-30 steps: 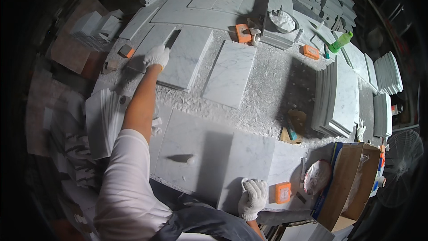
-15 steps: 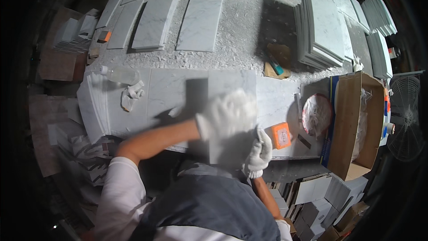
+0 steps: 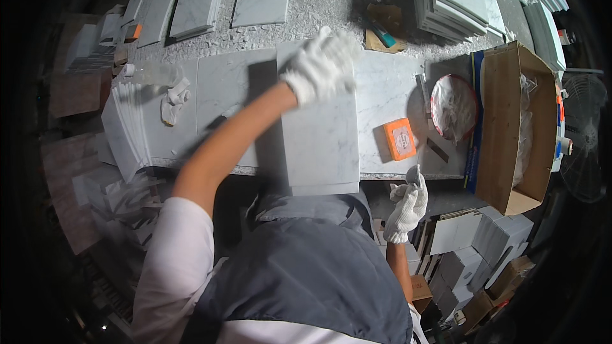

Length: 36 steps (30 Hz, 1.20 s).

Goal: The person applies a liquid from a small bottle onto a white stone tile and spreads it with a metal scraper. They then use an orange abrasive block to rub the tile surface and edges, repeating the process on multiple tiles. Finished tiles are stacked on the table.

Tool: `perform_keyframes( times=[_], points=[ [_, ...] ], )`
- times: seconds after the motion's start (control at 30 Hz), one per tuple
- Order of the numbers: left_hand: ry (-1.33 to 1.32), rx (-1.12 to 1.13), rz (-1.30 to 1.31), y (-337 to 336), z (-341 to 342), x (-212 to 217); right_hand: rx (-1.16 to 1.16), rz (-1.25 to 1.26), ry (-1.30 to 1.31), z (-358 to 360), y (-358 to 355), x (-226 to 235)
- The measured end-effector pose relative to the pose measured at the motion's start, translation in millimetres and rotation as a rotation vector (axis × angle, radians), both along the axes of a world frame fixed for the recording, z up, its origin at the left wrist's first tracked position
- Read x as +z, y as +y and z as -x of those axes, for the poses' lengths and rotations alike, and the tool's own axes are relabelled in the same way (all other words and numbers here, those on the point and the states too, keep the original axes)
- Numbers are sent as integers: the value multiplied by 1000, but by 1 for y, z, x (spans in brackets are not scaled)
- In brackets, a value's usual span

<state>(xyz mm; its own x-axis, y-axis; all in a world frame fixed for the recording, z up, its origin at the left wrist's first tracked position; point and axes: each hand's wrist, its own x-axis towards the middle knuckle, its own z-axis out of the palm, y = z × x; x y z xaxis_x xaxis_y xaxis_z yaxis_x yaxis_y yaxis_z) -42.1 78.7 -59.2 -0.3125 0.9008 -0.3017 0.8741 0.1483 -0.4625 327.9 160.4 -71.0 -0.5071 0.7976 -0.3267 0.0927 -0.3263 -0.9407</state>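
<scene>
A white marble tile [image 3: 322, 146] with faint grey veins lies lengthwise in front of me, its near end at the bench edge. My left hand [image 3: 322, 67], in a white knit glove, is over the tile's far end; motion blurs its fingers. To the right, past the bench's front edge, my gloved right hand [image 3: 408, 207] is raised and apart from the tile. Its fingers are curled, with a small greyish bit at the tips that I cannot make out. An orange-wrapped block [image 3: 400, 139] lies on the bench between the tile and a cardboard box.
The open cardboard box [image 3: 497, 127] holds clear plastic. Beside it sits a round red-rimmed container [image 3: 454, 108]. Tile stacks [image 3: 456, 0] stand at the back right, more tiles [image 3: 124, 127] at left. A clear bottle [image 3: 156, 74], a crumpled glove [image 3: 175, 99] and a fan [image 3: 583, 134] flank the bench.
My left hand has swept from the tile's middle to its far end. My right hand has moved away from the tile's right edge, toward me and rightward. The whole view has shifted.
</scene>
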Motion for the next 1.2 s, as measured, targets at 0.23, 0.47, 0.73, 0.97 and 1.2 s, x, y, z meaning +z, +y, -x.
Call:
perform_keyframes(
  times=[0.23, 0.47, 0.73, 0.97, 1.2],
  points=[
    [-1189, -334, -524, -61, -185, 15, -144, -36, -85, 10, -6, -4],
    [-343, 24, -225, -31, -42, 4, -114, 17, 46, 19, 6, -5],
    [-421, 79, -199, -15, -64, 1, -81, 57, 9, 0, -15, -12],
    [-839, -232, -393, -132, -164, -6, -39, 150, 51, -4, -8, -13],
    [-500, 271, -907, -212, -138, 4, -25, 162, -128, 2, 6, -17]
  ],
)
